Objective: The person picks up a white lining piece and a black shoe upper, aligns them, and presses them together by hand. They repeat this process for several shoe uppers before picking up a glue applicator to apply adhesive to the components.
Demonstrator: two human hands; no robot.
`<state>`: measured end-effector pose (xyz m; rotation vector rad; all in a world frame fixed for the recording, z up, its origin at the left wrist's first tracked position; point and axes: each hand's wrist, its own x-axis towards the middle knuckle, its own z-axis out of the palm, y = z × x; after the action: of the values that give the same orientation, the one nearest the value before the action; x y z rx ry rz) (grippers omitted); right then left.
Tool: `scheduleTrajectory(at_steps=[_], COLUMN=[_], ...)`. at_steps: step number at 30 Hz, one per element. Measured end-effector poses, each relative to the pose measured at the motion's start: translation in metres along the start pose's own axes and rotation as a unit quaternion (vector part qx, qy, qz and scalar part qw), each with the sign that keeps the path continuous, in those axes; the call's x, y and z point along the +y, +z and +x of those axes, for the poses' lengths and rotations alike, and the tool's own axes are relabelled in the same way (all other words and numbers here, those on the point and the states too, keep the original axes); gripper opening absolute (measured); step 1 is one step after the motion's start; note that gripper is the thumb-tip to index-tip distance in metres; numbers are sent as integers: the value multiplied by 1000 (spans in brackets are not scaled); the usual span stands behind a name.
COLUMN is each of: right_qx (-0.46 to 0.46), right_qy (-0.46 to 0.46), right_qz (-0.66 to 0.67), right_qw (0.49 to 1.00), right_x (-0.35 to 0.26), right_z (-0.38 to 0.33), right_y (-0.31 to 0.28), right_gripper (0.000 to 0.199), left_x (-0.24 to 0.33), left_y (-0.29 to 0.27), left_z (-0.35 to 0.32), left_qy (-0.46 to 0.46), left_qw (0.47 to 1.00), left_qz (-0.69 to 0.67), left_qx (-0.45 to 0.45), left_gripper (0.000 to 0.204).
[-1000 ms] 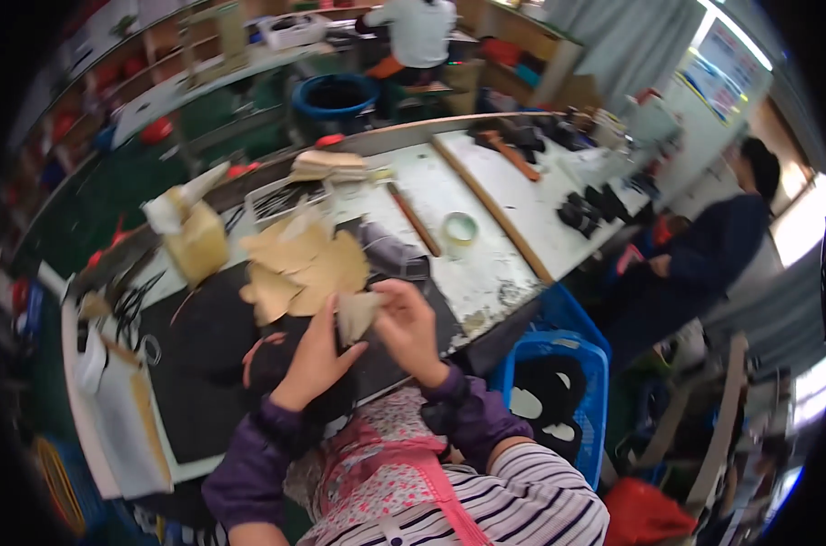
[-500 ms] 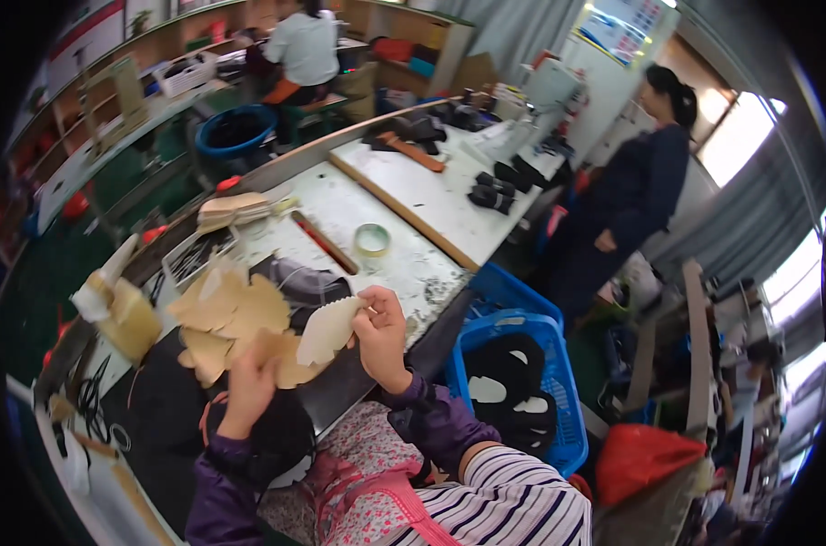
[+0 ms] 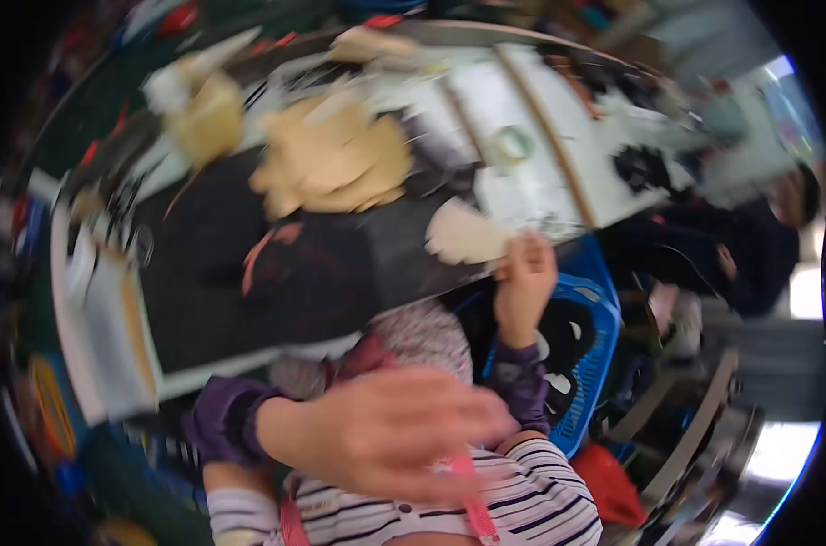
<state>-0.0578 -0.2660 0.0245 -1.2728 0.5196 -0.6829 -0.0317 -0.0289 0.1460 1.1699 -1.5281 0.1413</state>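
Thumb and fingers of the right hand (image 3: 527, 268) pinch the narrow end of a cream piece (image 3: 468, 235), flat and roughly fan-shaped, so this grip is closed on its edge. The piece points up and to the left, with its wide end over the dark mat (image 3: 249, 273) near the front edge of the counter (image 3: 536, 194); whether it touches the mat I cannot tell. Small notches show along its lower left edge.

The left hand (image 3: 390, 432) is over the lap, well apart from the piece and closer to the camera. Its fingers reach toward the right but are blurred, and its underside is hidden, so how far open that grip is, or whether it has hold of anything, I cannot tell.

Beyond the cream piece, to the left, a pile of tan pieces (image 3: 331, 164) lies at the back of the mat, overlapping one another. Left of the pile stands a yellowish container (image 3: 208, 118). A roll of tape (image 3: 513, 146) sits on the white surface farther back, just beside a long wooden strip (image 3: 549, 136). Below the right hand, next to the counter, is a blue basket (image 3: 597, 350) with black pieces inside.
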Motion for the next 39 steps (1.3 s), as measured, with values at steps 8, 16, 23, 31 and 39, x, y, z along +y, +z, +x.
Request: scheduleTrajectory(at_steps=[8, 16, 23, 31, 39], right_qx=[-235, -387, -358, -328, -390], right_qy=[222, 65, 90, 61, 67], right_qz=[132, -99, -199, -126, -111], right_qw=[937, 914, 908, 934, 912], right_x=[43, 47, 64, 62, 58], right_z=[-11, -28, -42, -94, -81], right_y=[45, 82, 74, 52, 56], right_gripper=[18, 13, 11, 10, 10], left_x=[52, 54, -9, -29, -40], left_y=[33, 10, 26, 26, 33], left_z=[7, -10, -132, -154, -148], left_qy=[-151, -170, -442, -476, -490], left_qw=[951, 978, 798, 763, 766], left_qz=[-121, 28, 402, 433, 412], left_qx=[240, 121, 80, 67, 63], left_gripper=[18, 16, 35, 48, 29])
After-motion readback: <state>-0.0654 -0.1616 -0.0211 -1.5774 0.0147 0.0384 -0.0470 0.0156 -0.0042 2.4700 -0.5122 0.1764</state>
